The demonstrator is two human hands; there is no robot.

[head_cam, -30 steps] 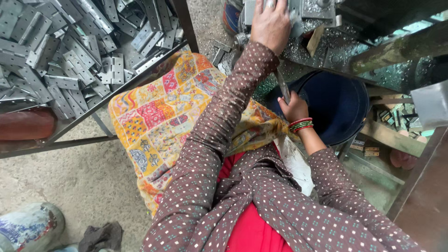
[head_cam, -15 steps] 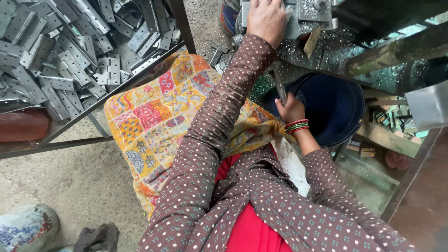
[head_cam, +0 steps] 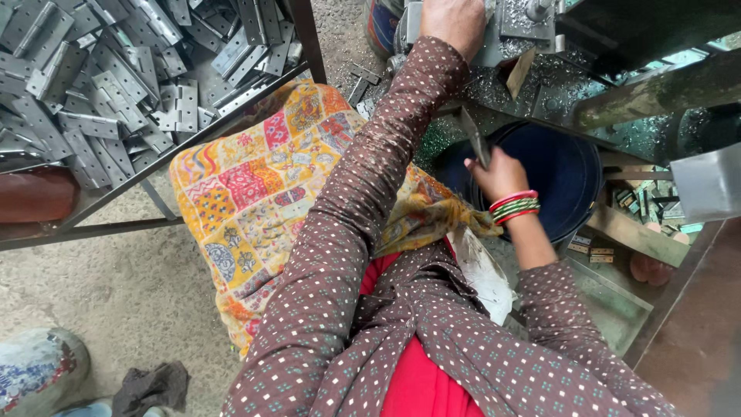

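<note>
While the person sits on a patchwork cushion (head_cam: pixel 255 193) of bright printed cotton, a steel-framed tray (head_cam: pixel 309 35) at the left holds a heap of flat grey perforated metal plates (head_cam: pixel 100 93). A round dark-blue tub (head_cam: pixel 567 170) stands under the machine's glittering metal bed (head_cam: pixel 525 35). The left hand (head_cam: pixel 455 19) rests palm-down on that bed; its grip cannot be determined. The right hand (head_cam: pixel 498 174), bangled, is clenched around a thin flat metal strip (head_cam: pixel 472 135), held upright above the tub's rim.
</note>
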